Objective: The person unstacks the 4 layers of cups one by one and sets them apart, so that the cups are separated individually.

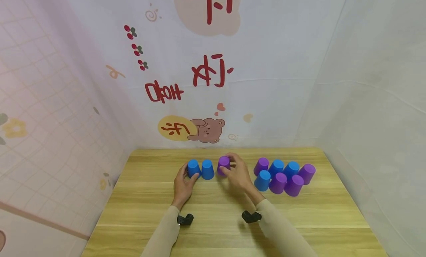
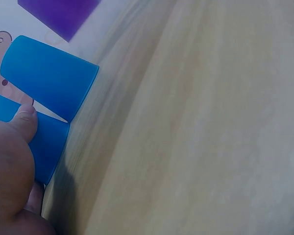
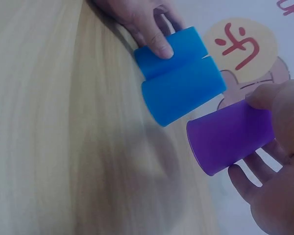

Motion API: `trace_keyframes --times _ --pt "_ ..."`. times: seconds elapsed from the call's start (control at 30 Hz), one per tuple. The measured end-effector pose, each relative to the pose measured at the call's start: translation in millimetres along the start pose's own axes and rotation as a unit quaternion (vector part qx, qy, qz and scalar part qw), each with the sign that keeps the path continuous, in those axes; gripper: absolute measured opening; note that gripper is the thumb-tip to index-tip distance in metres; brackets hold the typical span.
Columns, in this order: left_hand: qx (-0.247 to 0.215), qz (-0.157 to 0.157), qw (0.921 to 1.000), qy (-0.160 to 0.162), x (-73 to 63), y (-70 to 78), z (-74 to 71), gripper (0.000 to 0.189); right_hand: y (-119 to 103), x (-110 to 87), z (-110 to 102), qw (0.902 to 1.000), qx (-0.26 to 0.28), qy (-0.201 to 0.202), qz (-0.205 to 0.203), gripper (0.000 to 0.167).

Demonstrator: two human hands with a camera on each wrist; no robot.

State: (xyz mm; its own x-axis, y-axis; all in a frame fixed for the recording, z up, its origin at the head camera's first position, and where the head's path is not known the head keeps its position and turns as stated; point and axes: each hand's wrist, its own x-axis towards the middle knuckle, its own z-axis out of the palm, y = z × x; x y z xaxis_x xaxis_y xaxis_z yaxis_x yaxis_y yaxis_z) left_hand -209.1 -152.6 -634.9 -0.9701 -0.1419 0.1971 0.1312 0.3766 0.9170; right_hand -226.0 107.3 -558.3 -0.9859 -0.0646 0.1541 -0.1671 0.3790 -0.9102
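Note:
Upside down on the table stand two blue cups side by side. My left hand (image 1: 183,186) grips the left blue cup (image 1: 193,169), its thumb across the front; in the left wrist view the thumb presses that cup's wall. Close against it is the second blue cup (image 1: 208,170), which no hand touches. To its right, my right hand (image 1: 238,174) holds a purple cup (image 1: 223,166) between thumb and fingers, mouth down. A gap separates this purple cup (image 3: 230,137) from the blue pair in the right wrist view, and it looks slightly raised off the table.
At the right, several upside-down cups stand in two rows, among them a front blue cup (image 1: 262,181) and a purple cup (image 1: 294,185). The wooden table (image 1: 213,227) meets a white printed curtain (image 1: 266,101) behind, with more cloth at both sides.

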Motion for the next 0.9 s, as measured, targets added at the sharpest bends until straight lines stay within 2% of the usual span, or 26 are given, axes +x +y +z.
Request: trace_keyframes --times 0.13,0.43,0.9 --pt "-0.002 0.000 1.0000 -0.001 0.4 1.8 -0.1 0.070 -10 -0.7 -7 0.9996 0.001 0.013 -0.023 0.047" --pt "-0.001 -0.005 1.0000 -0.004 -1.4 3.8 -0.7 0.069 -30 -3.3 -24 0.9982 0.011 0.037 -0.047 0.051" --pt "-0.002 -0.003 1.0000 -0.004 -3.2 3.2 -1.7 0.070 -46 -11.0 -40 0.9943 0.015 0.060 -0.087 0.050"
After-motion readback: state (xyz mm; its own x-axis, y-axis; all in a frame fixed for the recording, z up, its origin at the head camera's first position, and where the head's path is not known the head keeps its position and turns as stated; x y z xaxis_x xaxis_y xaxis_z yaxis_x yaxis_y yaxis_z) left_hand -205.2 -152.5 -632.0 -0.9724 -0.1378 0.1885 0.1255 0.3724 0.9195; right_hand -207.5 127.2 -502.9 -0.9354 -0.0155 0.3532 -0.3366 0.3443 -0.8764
